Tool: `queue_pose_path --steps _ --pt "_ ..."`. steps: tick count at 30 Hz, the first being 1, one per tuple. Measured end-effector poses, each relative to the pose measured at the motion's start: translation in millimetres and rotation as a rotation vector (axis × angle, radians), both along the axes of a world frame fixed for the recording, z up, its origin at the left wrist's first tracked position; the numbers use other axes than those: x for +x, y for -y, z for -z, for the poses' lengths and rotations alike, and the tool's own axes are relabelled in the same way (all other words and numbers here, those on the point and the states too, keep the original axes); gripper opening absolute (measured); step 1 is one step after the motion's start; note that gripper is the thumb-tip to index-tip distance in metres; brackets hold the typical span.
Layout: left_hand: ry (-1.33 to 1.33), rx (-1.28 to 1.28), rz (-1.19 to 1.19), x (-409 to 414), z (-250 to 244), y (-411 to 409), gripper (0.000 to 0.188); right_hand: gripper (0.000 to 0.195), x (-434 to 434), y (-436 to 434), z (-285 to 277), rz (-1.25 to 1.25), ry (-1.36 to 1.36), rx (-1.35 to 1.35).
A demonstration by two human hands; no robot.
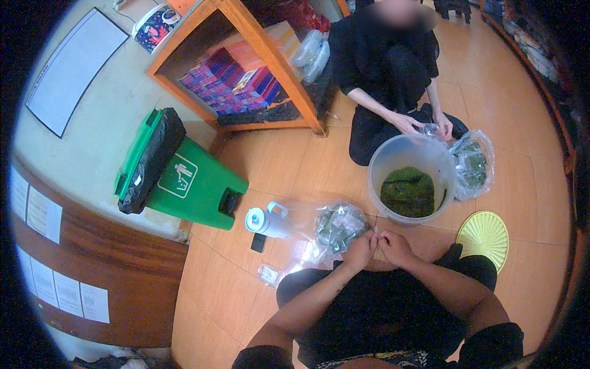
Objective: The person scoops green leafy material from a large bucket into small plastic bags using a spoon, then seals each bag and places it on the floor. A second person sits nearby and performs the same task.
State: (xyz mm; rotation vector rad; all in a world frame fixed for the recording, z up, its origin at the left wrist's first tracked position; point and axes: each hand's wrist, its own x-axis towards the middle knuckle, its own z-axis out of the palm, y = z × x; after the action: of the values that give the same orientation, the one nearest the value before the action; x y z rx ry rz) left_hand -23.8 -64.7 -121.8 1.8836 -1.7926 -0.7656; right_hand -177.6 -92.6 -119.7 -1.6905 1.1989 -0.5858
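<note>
My left hand (360,249) and my right hand (396,248) meet in front of my lap, fingers curled and fingertips almost touching. Between the fingertips shows a small pale item (375,229), too small to name. Just left of my left hand lies a clear plastic bag (341,226) with small packets of green stuff inside. Beyond my hands stands a translucent plastic tub (375,184), partly filled with a green, crumbly or powdery material (408,191). A ribbed yellow lid (486,237) rests on the floor by my right knee.
Across the tub a person (387,60) in black sits handling a clear plastic piece (429,130). Beside the tub is another bag of green packets (472,166). Leftward are a light-blue lidded jug (267,222), a phone (258,243), a green pedal bin (193,180) and a wooden-framed cabinet (276,50).
</note>
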Motion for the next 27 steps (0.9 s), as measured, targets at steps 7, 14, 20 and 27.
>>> queue_pose_path --steps 7,14,20,27 --pt "-0.213 0.083 0.052 -3.4 -16.8 -0.1 0.033 0.028 -0.7 1.6 22.3 -0.045 0.117 0.137" --pt "-0.203 0.002 0.024 3.0 -5.9 -2.3 0.034 0.03 1.9 5.8 25.7 -0.086 0.126 0.175" --pt "0.082 -0.129 0.033 -8.1 -16.8 -1.9 0.027 0.02 0.8 -0.4 25.4 0.041 0.102 -0.166" --pt "0.162 -0.024 -0.06 -4.9 -20.3 0.4 0.031 0.014 -2.9 6.8 19.5 0.055 -0.022 -0.201"
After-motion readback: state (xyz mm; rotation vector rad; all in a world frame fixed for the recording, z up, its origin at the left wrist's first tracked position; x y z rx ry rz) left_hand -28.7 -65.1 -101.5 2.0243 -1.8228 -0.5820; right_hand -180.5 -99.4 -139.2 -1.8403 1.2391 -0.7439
